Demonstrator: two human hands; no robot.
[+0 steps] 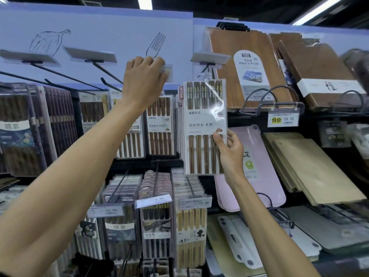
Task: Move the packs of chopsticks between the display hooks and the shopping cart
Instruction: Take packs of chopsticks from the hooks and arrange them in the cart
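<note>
At the upper hook row, the right hand point(229, 150) pinches the pack of chopsticks point(204, 126) by its lower edge, with the pack's top at a display hook point(207, 69). The left hand point(143, 80) grips a clear price tag point(167, 73) nearby. Step judged: hanging or unhooking, undetermined. Next move calls for guiding the pack's hole along the hook.

I hold the clear pack of dark wooden chopsticks point(203, 126), white label across its middle, upright at frame centre; my right hand point(229, 150) pinches its right edge, top just below a display hook point(206, 68).
</note>
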